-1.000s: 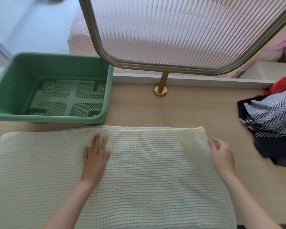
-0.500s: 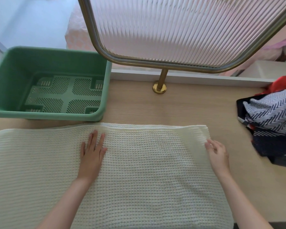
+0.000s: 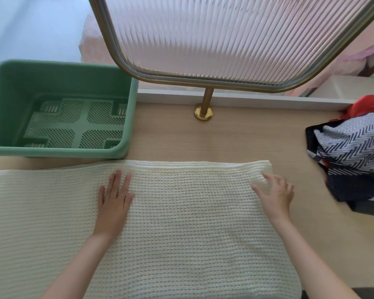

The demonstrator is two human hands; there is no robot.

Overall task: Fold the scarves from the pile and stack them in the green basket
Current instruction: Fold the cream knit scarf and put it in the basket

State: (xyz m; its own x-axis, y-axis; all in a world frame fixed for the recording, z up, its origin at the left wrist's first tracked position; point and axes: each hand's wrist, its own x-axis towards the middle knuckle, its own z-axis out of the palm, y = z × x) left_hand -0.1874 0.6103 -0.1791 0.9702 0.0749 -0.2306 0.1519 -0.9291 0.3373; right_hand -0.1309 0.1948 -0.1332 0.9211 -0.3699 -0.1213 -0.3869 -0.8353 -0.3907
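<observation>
Cream scarf (image 3: 181, 223) lies spread along the desk's (image 3: 235, 143) near edge. Your right hand (image 3: 275, 196) has slid onto its far right corner, fingers (image 3: 268, 180) released; your left hand (image 3: 113, 203) presses flat. Smoothing looks nearly done, so fold next.

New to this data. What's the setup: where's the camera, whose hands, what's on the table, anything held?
No robot here: a person works with two bare hands. Every picture comes from one wide-angle camera on their head, looking forward and down. On the light wooden table lies a cream knitted scarf, spread wide. The left hand rests flat on it; the right hand touches it near its far right corner, fingers relaxed. Neither hand grips anything. Far left stands a green plastic basket, its mesh floor bare. At the right edge sits a pile of scarves, herringbone black-and-white, dark and red. Behind stands a ribbed glass screen in a brass frame.
</observation>
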